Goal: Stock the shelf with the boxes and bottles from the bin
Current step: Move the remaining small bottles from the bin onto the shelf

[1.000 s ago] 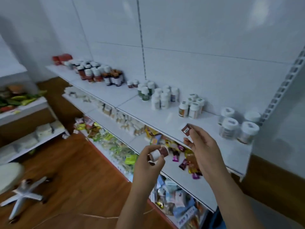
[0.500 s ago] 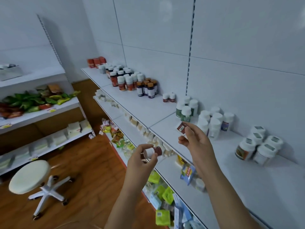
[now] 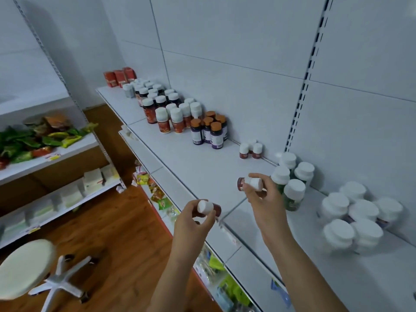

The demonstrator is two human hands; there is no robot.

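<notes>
My left hand (image 3: 193, 222) pinches a small dark-red bottle with a white cap (image 3: 209, 207), held on its side in front of the shelf edge. Over the white top shelf (image 3: 195, 163), my right hand (image 3: 262, 199) grips a second small red bottle (image 3: 249, 183), also tipped sideways. Two or three matching small red bottles (image 3: 250, 149) stand against the back wall, beyond my right hand. No bin is in view.
Groups of white-capped and orange-capped bottles (image 3: 208, 131) line the shelf's back, with red boxes (image 3: 119, 76) at the far end and white-lidded jars (image 3: 351, 219) at right. Lower shelves hold packets. A white stool (image 3: 24, 271) stands on the wood floor at left.
The view has swung left along the shelf. Both hands, each still holding its small bottle, have moved towards the small red bottles at the back wall.
</notes>
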